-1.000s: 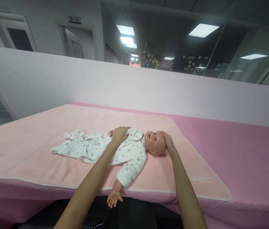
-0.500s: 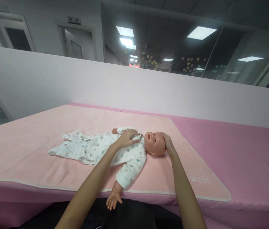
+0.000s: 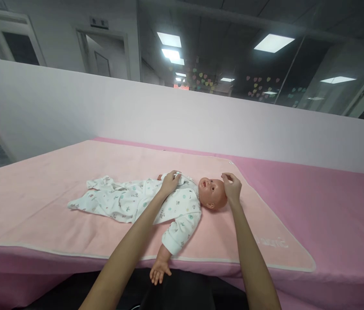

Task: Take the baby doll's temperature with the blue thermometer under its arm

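Observation:
A baby doll [image 3: 212,193] lies on its back with its head to the right. It wears a white printed shirt [image 3: 182,204] and matching trousers [image 3: 114,200]. Its near arm hangs over the front edge, the bare doll hand [image 3: 160,270] showing. My left hand [image 3: 171,182] is closed at the far side of the doll's chest, with white shirt cloth between its fingers. The doll's far arm is mostly hidden behind that hand. Beside the top of the doll's head is my right hand [image 3: 232,188], fingers bent and apart, with nothing visible in them.
The doll rests on a peach mat [image 3: 56,172] with a pale border, spread over a pink-covered table [image 3: 337,206]. A white low wall [image 3: 182,116] runs along the back, with a glass pane above it.
My right hand has lifted off the doll's head and curled its fingers. The left hand has gone from lying on the chest to gripping shirt cloth. The doll appears slightly further right.

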`<state>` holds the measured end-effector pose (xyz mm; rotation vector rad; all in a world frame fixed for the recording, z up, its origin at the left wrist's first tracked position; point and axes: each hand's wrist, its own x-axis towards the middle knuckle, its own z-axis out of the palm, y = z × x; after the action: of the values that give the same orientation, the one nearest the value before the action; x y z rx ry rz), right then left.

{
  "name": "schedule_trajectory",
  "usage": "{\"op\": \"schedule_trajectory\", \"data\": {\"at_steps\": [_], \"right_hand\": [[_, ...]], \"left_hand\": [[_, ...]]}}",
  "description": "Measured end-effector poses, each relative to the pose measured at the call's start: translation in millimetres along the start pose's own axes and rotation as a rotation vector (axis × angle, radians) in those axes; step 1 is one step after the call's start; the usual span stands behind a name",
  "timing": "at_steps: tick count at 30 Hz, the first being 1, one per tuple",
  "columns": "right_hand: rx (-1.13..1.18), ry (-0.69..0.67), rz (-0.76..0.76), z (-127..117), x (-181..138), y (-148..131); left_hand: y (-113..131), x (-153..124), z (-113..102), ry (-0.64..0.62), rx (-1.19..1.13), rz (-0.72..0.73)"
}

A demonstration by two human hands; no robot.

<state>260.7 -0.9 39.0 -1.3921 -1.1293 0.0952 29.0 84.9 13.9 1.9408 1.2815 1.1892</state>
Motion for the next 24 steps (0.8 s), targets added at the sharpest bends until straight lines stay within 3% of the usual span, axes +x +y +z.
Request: {"op": "schedule_trajectory", "data": {"at_steps": [2,5,8,11,14,19,22,24], "right_hand": [[-0.267,-0.054,-0.255,13.4,-9.5,-22.7],[-0.619,-0.349,-0.546,49.5,-28.7,-55.6],[-0.875,-0.551,-0.543,85.5,-40.6,-72.0],[-0.926,-0.609,-0.469,93.2,-40.8,-77.6],[-0.718,-0.478,-0.378,63.0,-39.2,-84.9],[-0.057,-0.098,-0.079,-26.0,-58.4,-86.8],[0.066,-0.069,0.1,-68.9,-82.9,-57.6],[0.078,-0.123,0.238,-88.5,-99.8,-26.5]], "left_hand": [[-0.5,-1.3,0.6,0.018,-0.013,0.004],[-0.3,-2.8,0.2,0.034,-0.036,0.003],[2.0,-6.6,-2.4,0.067,-0.008,0.044],[6.3,-13.3,-6.2,0.125,0.087,0.079],[10.0,-18.6,-8.9,0.122,0.173,0.08],[13.4,-19.6,-9.6,0.117,0.239,0.039],[14.6,-19.0,-10.2,0.06,0.157,0.052],[14.9,-19.0,-10.9,0.017,0.061,0.091]]}}
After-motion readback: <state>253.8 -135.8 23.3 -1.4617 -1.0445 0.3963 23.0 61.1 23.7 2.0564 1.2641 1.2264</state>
